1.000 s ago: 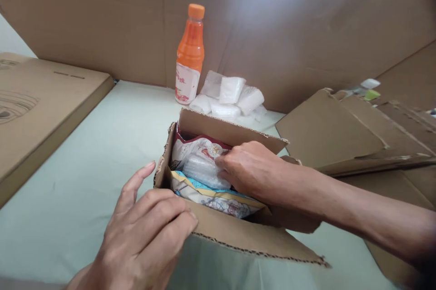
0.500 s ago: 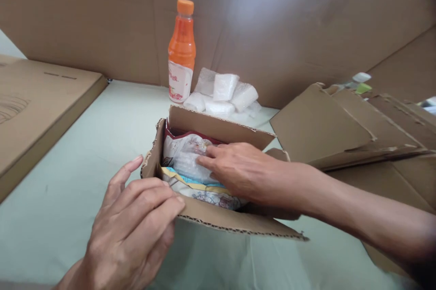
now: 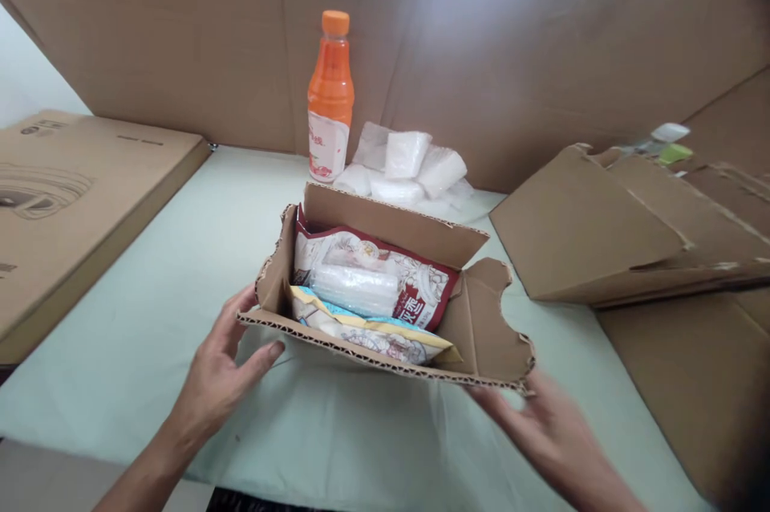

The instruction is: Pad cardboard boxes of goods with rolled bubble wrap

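Observation:
An open cardboard box [image 3: 481, 335] with rough-cut flaps stands between my hands at mid-view. Inside lie a red-and-white printed bag [image 3: 436, 275], a blue and yellow-edged bag [image 3: 373, 335], and a clear bubble-wrap roll [image 3: 354, 289] between them. My left hand [image 3: 225, 363] holds the box's left end, fingers partly hidden behind it and thumb out in front. Under the front right corner, my right hand [image 3: 535, 424] supports the box; it is slightly blurred and its fingertips are hidden.
Behind the box, an orange bottle [image 3: 330, 95] stands upright beside several bubble-wrap rolls [image 3: 409, 167]. A large flat carton [image 3: 114, 175] lies at the left. More open cardboard boxes [image 3: 601, 223] stand at the right, one with a white-capped bottle [image 3: 669, 133]. Cardboard panels [image 3: 198, 30] form the back.
My right hand has left the box's inside and moved to its front right corner. My left hand has gone from the front flap to the left end. The bubble-wrap roll and bags are now uncovered.

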